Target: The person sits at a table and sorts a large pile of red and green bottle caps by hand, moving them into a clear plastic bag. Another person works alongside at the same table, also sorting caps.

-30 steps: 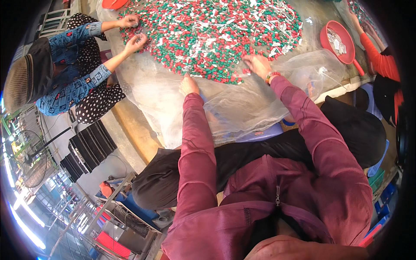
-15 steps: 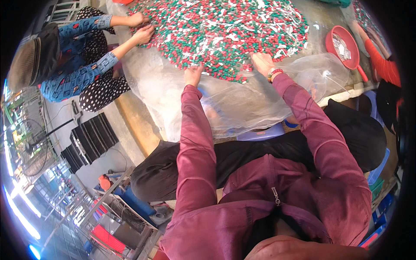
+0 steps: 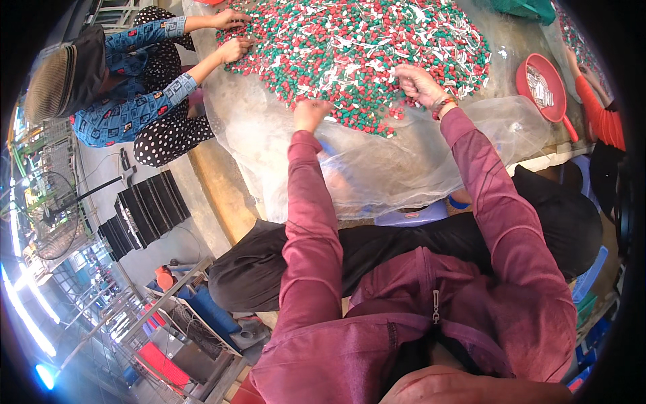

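A broad pile of small red and green pieces mixed with thin white strips (image 3: 363, 50) lies on a clear plastic sheet (image 3: 269, 128) over the tabletop. At the pile's near edge my left hand (image 3: 313, 114) has its fingers bent together over the pieces. What they hold, if anything, is hidden. My right hand (image 3: 418, 85), with a beaded bracelet on its wrist, reaches farther in at the right side, thumb and fingers drawn together. Something pale shows at those fingertips, too small to name.
A red handled basket (image 3: 560, 111) holding white strips stands at the right. A co-worker in a blue patterned sleeve (image 3: 145, 94) works at the pile's left edge; another person's red sleeve (image 3: 599, 114) shows at far right. Green netting (image 3: 528, 8) lies at the back.
My right hand has lifted slightly farther over the pile, its fingers now drawn together. My left hand has turned inward to the right. The view has shifted a little.
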Motion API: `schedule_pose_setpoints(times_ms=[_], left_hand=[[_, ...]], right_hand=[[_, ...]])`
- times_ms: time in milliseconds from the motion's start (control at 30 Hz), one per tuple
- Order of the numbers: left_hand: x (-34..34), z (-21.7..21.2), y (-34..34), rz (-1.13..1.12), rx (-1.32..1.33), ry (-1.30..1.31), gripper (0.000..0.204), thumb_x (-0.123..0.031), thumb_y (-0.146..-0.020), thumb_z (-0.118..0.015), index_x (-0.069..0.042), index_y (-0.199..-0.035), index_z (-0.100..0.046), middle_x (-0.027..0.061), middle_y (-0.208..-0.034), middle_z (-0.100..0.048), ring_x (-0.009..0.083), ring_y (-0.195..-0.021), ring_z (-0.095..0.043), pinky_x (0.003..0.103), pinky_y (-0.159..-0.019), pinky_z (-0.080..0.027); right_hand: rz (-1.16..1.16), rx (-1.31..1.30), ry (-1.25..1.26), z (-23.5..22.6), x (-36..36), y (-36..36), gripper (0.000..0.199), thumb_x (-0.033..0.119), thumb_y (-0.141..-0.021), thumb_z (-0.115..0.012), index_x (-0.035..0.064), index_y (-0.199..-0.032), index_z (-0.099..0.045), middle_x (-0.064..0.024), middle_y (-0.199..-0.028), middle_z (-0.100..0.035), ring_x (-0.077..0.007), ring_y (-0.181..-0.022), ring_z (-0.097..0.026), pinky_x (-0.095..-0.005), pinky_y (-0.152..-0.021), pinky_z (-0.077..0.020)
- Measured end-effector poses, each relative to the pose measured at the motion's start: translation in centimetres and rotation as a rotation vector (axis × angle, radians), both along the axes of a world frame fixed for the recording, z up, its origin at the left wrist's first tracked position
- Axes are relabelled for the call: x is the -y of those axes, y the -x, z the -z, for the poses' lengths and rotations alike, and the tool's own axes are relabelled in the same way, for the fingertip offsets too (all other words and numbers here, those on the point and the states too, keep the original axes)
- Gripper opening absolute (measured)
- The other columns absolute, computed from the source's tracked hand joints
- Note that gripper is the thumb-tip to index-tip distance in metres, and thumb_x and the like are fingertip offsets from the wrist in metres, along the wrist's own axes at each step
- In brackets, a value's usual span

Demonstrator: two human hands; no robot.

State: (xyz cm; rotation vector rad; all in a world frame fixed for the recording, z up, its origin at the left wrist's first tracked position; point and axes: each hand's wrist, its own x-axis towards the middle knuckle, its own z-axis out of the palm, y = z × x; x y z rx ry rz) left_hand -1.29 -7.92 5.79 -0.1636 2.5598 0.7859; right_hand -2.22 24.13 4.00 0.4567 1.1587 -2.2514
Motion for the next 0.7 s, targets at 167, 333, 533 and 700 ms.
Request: schedule_pose_setpoints(times_ms=[167, 333, 533, 700], left_hand=[[-2.5, 5.2, -4.4, 0.194, -0.201, 0.584, 0.008, -0.013, -0.077, -0.062, -0.010, -0.082, -0.068, 0.0135, -0.088, -0.068, 0.0293, -0.085, -0.067, 0.040, -0.069, -0.055], [-1.4, 6.1, -4.9, 0.260, -0.243, 0.547, 0.008, -0.014, -0.079, -0.060, -0.010, -0.082, -0.067, 0.0147, -0.085, -0.068, 0.0291, -0.081, -0.068, 0.041, -0.068, -0.054], [1.1, 2.6, -2.6, -0.558, 0.213, -0.806, 0.009, -0.018, -0.080, -0.057, -0.010, -0.078, -0.052, -0.0006, -0.055, -0.046, 0.0164, -0.047, -0.049, 0.027, -0.045, -0.040], [1.2, -1.9, -1.8, -0.471, 0.129, -1.768, 0.024, -0.028, -0.085, -0.045, -0.005, -0.077, -0.043, 0.0051, -0.074, -0.041, 0.0123, -0.063, -0.040, 0.022, -0.043, -0.027]], right_hand=[[0.034, -0.188, 0.664, -3.9, -1.3, 1.1, 0.017, 0.017, -0.086, -0.054, 0.0009, -0.088, -0.054, -0.0031, -0.068, -0.044, -0.0118, -0.055, -0.041, -0.0224, -0.041, -0.0332], [-0.109, -0.183, 0.191, -4.5, 0.1, 4.3, 0.023, 0.026, -0.092, -0.054, 0.0035, -0.086, -0.055, 0.0007, -0.065, -0.047, -0.0076, -0.052, -0.042, -0.0187, -0.039, -0.0300], [-0.311, -0.501, -1.275, -0.9, 4.9, 6.6, 0.033, 0.034, -0.082, -0.064, 0.0017, -0.087, -0.065, -0.0187, -0.084, -0.067, -0.0368, -0.081, -0.065, -0.0425, -0.068, -0.0501], [-0.539, -0.794, -1.625, 1.0, 6.4, 4.2, 0.013, 0.009, -0.081, -0.053, 0.0007, -0.088, -0.060, -0.0220, -0.085, -0.065, -0.0375, -0.082, -0.064, -0.0468, -0.067, -0.0509]])
